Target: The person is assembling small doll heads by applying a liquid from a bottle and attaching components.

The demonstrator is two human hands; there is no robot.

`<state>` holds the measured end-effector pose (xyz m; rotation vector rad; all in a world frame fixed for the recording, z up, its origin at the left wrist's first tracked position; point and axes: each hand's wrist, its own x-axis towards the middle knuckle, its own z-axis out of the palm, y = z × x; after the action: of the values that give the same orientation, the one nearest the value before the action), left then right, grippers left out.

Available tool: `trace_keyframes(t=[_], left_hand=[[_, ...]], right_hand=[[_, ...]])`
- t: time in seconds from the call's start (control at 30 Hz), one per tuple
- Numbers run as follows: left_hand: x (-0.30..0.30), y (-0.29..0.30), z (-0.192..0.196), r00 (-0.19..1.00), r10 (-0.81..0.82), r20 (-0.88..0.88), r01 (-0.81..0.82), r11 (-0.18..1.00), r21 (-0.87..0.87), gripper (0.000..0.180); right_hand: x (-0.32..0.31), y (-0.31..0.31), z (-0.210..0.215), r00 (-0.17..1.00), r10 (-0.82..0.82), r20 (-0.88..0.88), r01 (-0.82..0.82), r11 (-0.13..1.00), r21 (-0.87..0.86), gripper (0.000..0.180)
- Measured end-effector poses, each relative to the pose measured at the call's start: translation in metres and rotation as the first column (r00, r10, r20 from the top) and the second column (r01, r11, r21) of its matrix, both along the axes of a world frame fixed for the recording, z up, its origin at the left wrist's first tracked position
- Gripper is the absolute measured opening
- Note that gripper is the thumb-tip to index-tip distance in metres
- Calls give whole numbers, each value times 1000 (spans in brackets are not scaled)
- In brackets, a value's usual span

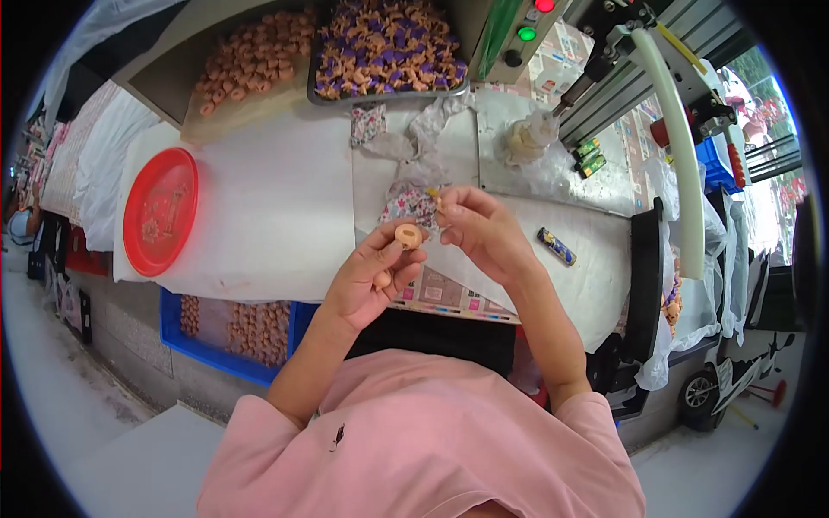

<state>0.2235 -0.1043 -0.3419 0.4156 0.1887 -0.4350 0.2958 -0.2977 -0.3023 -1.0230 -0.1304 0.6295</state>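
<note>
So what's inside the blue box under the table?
The blue box holds lots of small tan round pieces. The white table covers its back part, so what lies there stays hidden.

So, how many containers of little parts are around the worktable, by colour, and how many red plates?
Grey metal tray of purple and tan parts: 1
Tan tray of tan pieces: 1
Blue crate of tan pieces, under the table: 1
Red plate: 1
Total: 4
</note>
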Motion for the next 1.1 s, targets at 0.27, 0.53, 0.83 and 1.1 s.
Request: trace_keyframes(t=[0.27, 0.53, 0.83, 1.1], left_hand=[[-6, -24, -19, 997, -72, 18, 70, 990, 122, 34], [-13, -48, -22, 986, -156, 60, 142, 972, 186, 35], [-19, -54, -30, 969, -233, 76, 191, 912, 363, 32], [-15, -52, -26, 963, -256, 80, 187, 857, 481, 26]], right_hand=[[-51, -29, -17, 980, -80, 181, 114, 975, -188, 22], [-61, -52, -31, 858, -103, 503, 299, 896, -327, 25], [-60, -72, -16, 796, 141, 588, 215, 844, -492, 27], [-55, -72, -22, 620, 229, 750, 276, 831, -482, 33]])
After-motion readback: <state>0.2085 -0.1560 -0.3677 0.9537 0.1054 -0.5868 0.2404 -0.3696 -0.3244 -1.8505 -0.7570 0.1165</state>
